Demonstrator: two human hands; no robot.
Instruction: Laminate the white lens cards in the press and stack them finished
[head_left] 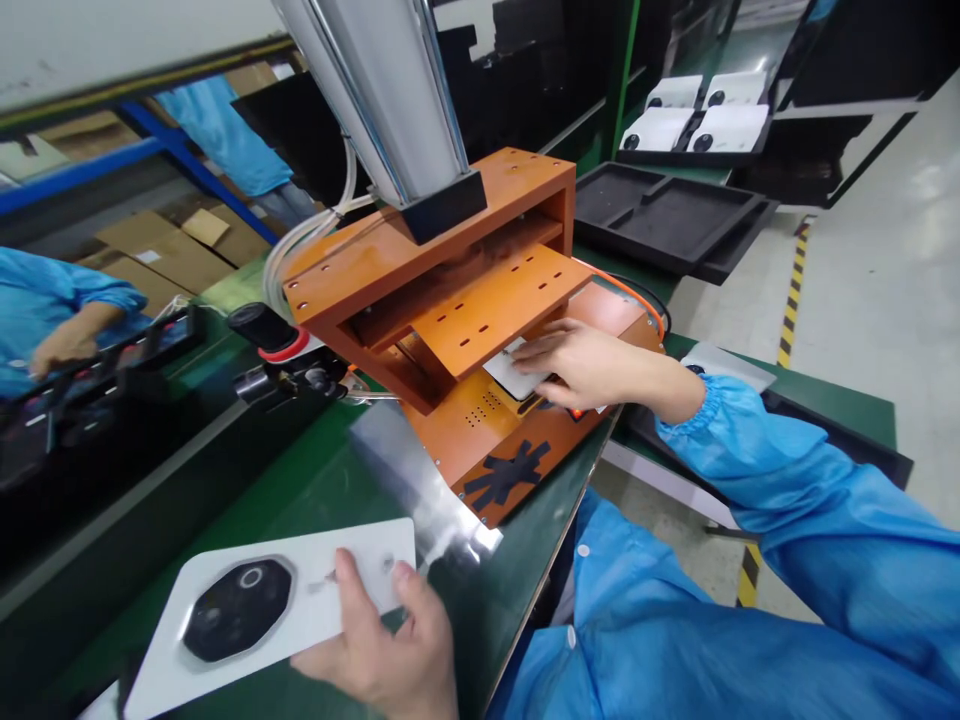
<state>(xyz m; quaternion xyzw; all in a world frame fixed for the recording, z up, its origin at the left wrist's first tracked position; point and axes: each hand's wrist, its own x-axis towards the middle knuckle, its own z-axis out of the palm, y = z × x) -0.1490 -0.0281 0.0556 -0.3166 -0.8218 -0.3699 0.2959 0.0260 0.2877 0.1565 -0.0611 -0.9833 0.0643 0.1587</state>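
My left hand [397, 640] grips the right end of a white panel [315, 590] that carries a black octagonal module [238, 608] with a round lens. The panel is tilted above the green bench at the lower left. My right hand [574, 365] reaches into the orange press [480, 315]. Its fingers rest on a smaller white piece [516, 372] lying on the press bed, under the orange upper plate. The undersides of its fingers are partly hidden.
Black trays [667, 215] lie behind the press, with white panels [724, 128] in a tray farther back. Another white panel [727, 365] is on the right. At left, another person's hand [67, 340] is over black parts. A black knob [262, 327] stands beside the press.
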